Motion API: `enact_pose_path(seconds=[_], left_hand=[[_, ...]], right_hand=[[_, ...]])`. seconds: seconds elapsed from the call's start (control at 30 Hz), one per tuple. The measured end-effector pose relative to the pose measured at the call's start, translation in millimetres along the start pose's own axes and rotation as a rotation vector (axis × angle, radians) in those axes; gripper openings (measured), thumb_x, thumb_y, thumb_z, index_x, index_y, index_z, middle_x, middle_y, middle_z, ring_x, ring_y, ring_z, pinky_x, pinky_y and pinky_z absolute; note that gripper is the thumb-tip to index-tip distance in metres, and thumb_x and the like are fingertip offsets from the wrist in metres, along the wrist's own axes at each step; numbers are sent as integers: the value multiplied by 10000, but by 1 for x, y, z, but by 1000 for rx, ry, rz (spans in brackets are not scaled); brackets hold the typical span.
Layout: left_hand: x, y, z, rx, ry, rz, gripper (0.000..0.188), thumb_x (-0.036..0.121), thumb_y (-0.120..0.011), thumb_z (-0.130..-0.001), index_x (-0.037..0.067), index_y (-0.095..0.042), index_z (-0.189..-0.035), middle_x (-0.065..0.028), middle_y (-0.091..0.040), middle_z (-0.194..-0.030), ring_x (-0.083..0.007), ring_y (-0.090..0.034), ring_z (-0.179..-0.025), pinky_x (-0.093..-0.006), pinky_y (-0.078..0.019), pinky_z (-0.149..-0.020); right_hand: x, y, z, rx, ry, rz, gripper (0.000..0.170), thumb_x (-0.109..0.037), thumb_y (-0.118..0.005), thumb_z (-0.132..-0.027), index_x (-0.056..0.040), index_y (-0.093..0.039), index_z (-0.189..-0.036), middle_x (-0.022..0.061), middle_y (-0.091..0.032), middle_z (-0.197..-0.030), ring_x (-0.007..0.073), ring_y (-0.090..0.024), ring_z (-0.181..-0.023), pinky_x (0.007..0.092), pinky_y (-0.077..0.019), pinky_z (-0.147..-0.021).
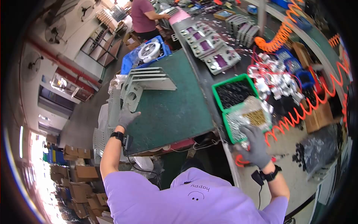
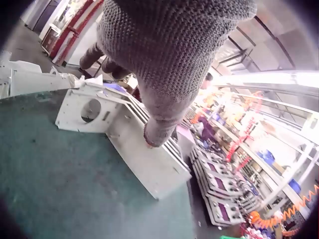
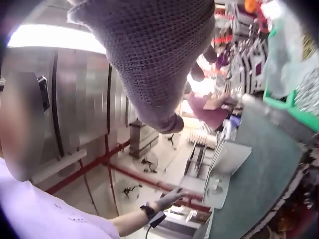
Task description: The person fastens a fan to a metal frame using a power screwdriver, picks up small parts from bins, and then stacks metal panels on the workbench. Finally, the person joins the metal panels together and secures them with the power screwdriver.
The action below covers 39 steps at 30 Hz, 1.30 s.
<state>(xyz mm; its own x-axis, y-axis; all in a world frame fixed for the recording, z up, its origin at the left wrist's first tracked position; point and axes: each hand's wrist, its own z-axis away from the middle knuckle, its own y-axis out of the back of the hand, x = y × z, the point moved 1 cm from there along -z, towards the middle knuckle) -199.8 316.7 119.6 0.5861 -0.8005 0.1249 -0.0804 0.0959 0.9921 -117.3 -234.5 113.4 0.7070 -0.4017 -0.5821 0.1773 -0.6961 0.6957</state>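
My left hand (image 1: pixel 128 116), in a grey knit glove, is beside the near end of a stack of bent metal brackets (image 1: pixel 151 80) on the green-topped table (image 1: pixel 171 108). Its fingers are extended with the thumb out to the side; in the left wrist view the thumb overlaps the upright plates. A round hole shows in the front bracket (image 2: pixel 144 159). The gloved right hand (image 1: pixel 255 145) is over the near edge of a green bin (image 1: pixel 228 130) with silver screws (image 1: pixel 235 122) and brass-coloured screws (image 1: pixel 256 117), its fingers loosely spread by the silver ones.
Another green bin (image 1: pixel 215 93) holds small black parts. Grey panels with purple windows (image 1: pixel 220 61) line the dark bench, beside white connectors on red wires (image 1: pixel 278 76) and an orange coiled hose (image 1: pixel 294 121). A blue crate (image 1: pixel 128 61) and another person (image 1: pixel 143 16) are farther back.
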Motion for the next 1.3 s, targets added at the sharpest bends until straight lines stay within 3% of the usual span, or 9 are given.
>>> enact_pose_path(seconds=[0.07, 0.17, 0.3, 0.5, 0.63, 0.67, 0.8, 1.0, 1.3], left_hand=[[-41, 3, -48, -107, 218, -42, 1072, 509, -711, -613, 4, -157, -1380, -264, -362, -1322, -379, -376, -1218, -406, -333, -992], [-88, -22, -129, -71, 171, -100, 1159, 521, -722, -589, 30, -49, -1394, -270, -266, -1373, -382, -283, -1274, -414, -297, -1020], [-110, -52, -206, -159, 256, -110, 1167, 516, -727, -569, 74, -44, -1405, -233, -151, -1428, -360, -157, -1330, -550, -231, -1013], [-130, -80, -279, -139, 205, -62, 1077, 450, -720, -581, 75, -121, -1392, -221, -134, -1440, -371, -134, -1336, -595, -225, -984], [-134, -83, -292, -38, 122, 55, 1005, 399, -712, -594, -7, -184, -1346, -254, -389, -1212, -379, -381, -1161, -455, -375, -919], [-133, -82, -284, -38, 68, -29, 986, 386, -712, -595, -42, -202, -1322, -235, -443, -1083, -363, -454, -1045, -401, -414, -877], [-132, -71, -247, -158, -41, 22, 896, 397, -718, -589, -40, -277, -1235, -256, -431, -1113, -382, -459, -1047, -434, -428, -856], [-133, -72, -247, -269, 15, 121, 779, 317, -735, -571, -33, -344, -1147, -258, -541, -1010, -397, -571, -926, -416, -470, -804], [-105, -59, -166, -299, -37, 211, 828, 288, -787, -523, 2, -353, -1167, -234, -581, -1009, -379, -573, -954, -420, -464, -812]], right_hand=[[-21, -58, -82, -89, 110, 73, 644, -332, -665, -680, -12, -433, -1188, 173, -441, -1212, 347, -413, -1099, 447, -336, -916], [-35, -154, -201, -170, 164, 239, 899, -445, -690, -638, 16, -304, -1306, 188, -353, -1311, 358, -334, -1200, 503, -273, -970], [-43, -283, -342, -435, 54, 522, 1107, -502, -737, -590, -12, -143, -1385, 183, -189, -1431, 368, -209, -1309, 593, -218, -997], [-32, -390, -457, -623, -178, 582, 1183, -472, -784, -524, -77, -102, -1407, 163, -145, -1457, 403, -207, -1306, 628, -243, -964], [-30, -401, -460, -665, -245, 465, 1026, -284, -702, -563, -10, -143, -1378, 232, -365, -1289, 441, -387, -1150, 426, -367, -972], [-35, -395, -454, -667, -221, 469, 950, -243, -635, -568, 11, -176, -1360, 245, -416, -1202, 434, -427, -1079, 421, -408, -925], [-53, -373, -407, -718, -280, 420, 955, -246, -646, -573, -2, -171, -1365, 222, -406, -1222, 437, -421, -1081, 426, -424, -906], [-58, -361, -381, -617, -290, 299, 871, -242, -638, -608, -78, -234, -1362, 163, -413, -1239, 431, -398, -1126, 435, -457, -865], [-65, -319, -286, -517, -319, 162, 829, -167, -605, -599, -59, -253, -1341, 175, -427, -1206, 407, -433, -1055, 448, -452, -842]])
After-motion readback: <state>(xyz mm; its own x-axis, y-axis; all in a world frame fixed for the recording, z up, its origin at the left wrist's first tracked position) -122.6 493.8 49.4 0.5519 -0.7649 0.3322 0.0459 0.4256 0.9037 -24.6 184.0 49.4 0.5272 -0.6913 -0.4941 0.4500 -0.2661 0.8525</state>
